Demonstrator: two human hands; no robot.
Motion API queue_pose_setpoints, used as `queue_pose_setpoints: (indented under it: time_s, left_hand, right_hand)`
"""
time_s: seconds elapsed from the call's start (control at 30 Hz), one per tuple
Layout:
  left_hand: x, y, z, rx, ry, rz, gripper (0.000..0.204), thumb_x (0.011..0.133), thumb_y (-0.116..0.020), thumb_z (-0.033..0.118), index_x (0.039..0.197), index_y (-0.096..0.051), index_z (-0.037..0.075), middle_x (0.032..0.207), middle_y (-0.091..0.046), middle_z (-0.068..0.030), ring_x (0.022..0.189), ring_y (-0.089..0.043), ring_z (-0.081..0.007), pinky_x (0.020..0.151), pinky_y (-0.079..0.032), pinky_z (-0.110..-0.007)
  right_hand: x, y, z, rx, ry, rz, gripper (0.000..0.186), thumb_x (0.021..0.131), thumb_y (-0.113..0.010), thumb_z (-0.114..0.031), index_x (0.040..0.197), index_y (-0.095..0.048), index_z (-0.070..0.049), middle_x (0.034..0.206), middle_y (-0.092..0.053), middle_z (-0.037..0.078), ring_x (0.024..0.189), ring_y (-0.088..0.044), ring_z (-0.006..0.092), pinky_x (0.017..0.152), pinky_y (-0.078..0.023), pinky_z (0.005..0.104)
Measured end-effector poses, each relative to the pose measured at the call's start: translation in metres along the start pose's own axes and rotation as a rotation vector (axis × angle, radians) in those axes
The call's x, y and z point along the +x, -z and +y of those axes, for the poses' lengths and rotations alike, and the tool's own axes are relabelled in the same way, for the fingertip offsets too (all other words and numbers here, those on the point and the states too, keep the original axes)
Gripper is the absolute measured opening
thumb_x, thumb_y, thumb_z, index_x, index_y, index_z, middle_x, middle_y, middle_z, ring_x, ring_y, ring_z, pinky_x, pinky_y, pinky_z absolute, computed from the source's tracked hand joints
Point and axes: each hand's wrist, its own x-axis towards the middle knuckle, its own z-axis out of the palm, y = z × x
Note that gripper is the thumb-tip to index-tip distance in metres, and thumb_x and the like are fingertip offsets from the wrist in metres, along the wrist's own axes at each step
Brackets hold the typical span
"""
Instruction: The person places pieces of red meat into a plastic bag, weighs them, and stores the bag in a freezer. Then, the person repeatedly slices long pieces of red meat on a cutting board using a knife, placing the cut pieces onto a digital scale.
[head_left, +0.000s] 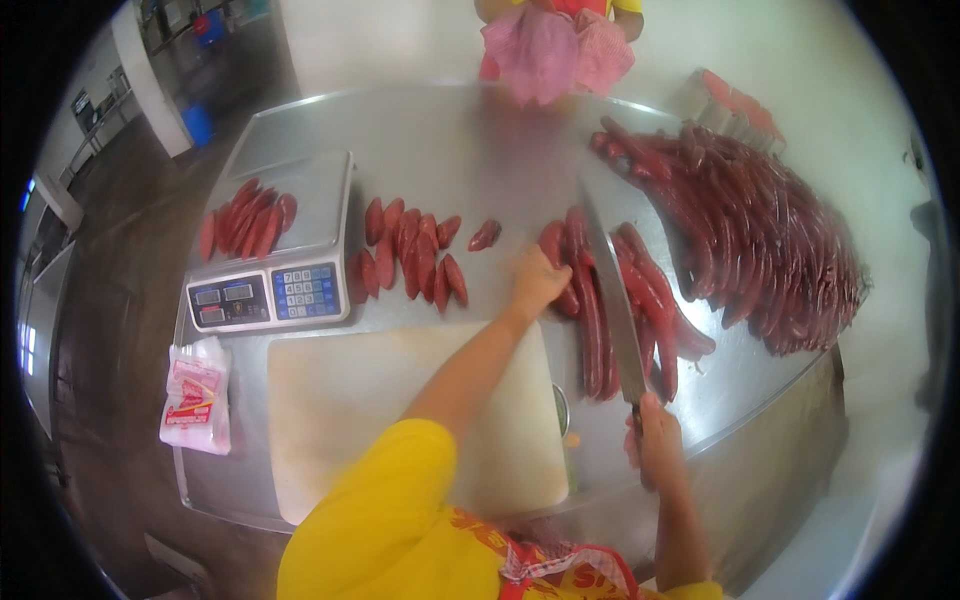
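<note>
In my right hand (658, 440) is a long knife (620, 310), its wide blade pointing away from me and lying over a group of long dark-red sausages (592, 335). My left hand (540, 282) is at the left edge of that group, its fingers closed around the near side of a sausage (554, 243); the fingertips are partly hidden. Further left, several short cut sausage pieces (408, 240) lie in loose rows on the metal table, with one small piece (485, 235) apart from them. A white cutting board (400, 420) lies under my left forearm.
A digital scale (265, 295) at the left bears several sausage pieces (248, 220). Before it lies a pack of plastic bags (195, 395). A big heap of sausages (760, 240) covers the right of the steel table (420, 120). Across it, a person holds a pink cloth (545, 55).
</note>
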Motion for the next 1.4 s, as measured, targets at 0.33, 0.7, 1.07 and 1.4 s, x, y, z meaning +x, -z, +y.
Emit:
queue_pose_setpoints:
  time_s: [0.33, 0.7, 1.07, 1.4]
  left_hand:
    - [-0.02, 0.081, 0.028, -0.508, 0.119, -0.352, 0.033, 0.059, -0.07, 0.014, 0.086, -0.062, -0.002, 0.073, -0.065, -0.0207, 0.058, -0.064, -0.0313, 0.057, -0.051, -0.036]
    - [-0.25, 0.245, 0.025, 0.607, -0.178, -0.859, 0.06, 0.088, -0.047, 0.064, 0.099, -0.065, 0.008, 0.094, -0.066, -0.0178, 0.091, -0.062, -0.0367, 0.085, -0.044, -0.046]
    - [-0.325, 0.201, -0.04, 0.349, -0.657, 0.163, 0.033, 0.064, -0.084, 0.02, 0.088, -0.062, 0.013, 0.092, -0.056, -0.0048, 0.088, -0.05, -0.024, 0.079, -0.036, -0.037]
    - [-0.326, 0.196, -0.046, 0.342, -0.631, 0.154, 0.029, 0.063, -0.084, 0.019, 0.081, -0.061, 0.015, 0.085, -0.055, -0.0008, 0.081, -0.05, -0.0223, 0.074, -0.035, -0.036]
  right_hand:
    - [-0.036, 0.046, 0.062, 0.152, -0.018, 0.104, 0.065, 0.097, -0.032, -0.061, 0.081, -0.052, 0.0, 0.051, -0.049, 0.006, 0.037, -0.044, 0.0137, 0.036, -0.034, 0.0261]
    - [-0.025, 0.007, 0.071, -0.083, 0.105, -0.422, 0.059, 0.099, -0.035, -0.054, 0.079, -0.055, -0.002, 0.056, -0.052, 0.005, 0.044, -0.048, 0.0123, 0.042, -0.037, 0.0257]
    - [-0.033, 0.006, 0.049, -0.718, 0.531, -0.595, 0.048, 0.099, -0.042, -0.045, 0.088, -0.059, -0.002, 0.07, -0.063, 0.022, 0.067, -0.059, 0.045, 0.062, -0.048, 0.0476]
    - [-0.054, 0.026, 0.017, -0.929, 0.523, -0.674, 0.05, 0.099, -0.041, -0.046, 0.083, -0.057, -0.001, 0.066, -0.062, 0.021, 0.064, -0.062, 0.0422, 0.061, -0.05, 0.0485]
